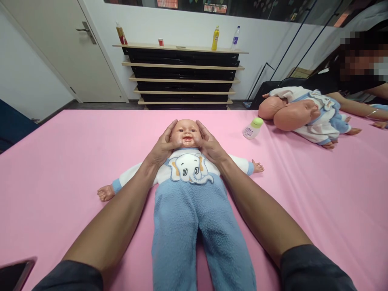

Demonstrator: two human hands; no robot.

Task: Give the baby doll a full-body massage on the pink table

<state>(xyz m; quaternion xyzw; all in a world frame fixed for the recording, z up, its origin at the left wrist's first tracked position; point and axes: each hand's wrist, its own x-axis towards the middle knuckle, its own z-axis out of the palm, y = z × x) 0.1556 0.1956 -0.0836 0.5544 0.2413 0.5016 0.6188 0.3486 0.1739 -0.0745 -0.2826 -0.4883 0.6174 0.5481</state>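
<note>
A baby doll (192,202) lies on its back on the pink sheet (69,161), arms spread out to both sides. It wears a white top with an elephant patch and blue fleece trousers. My left hand (163,144) cups one side of the doll's head, fingers stretched along it and thumb on the cheek by the mouth. On the opposite side, my right hand (211,145) mirrors this, its thumb also at the cheek. Between the two palms the doll's face shows, looking up. The back of its head is hidden.
Right of the doll lies a small bottle with a green cap (253,128). Other dolls (315,113) lie beyond it, near another person's arm (353,105). A dark device (15,277) rests at the lower left. Behind the table stands a shelf unit (184,64) with bottles on top.
</note>
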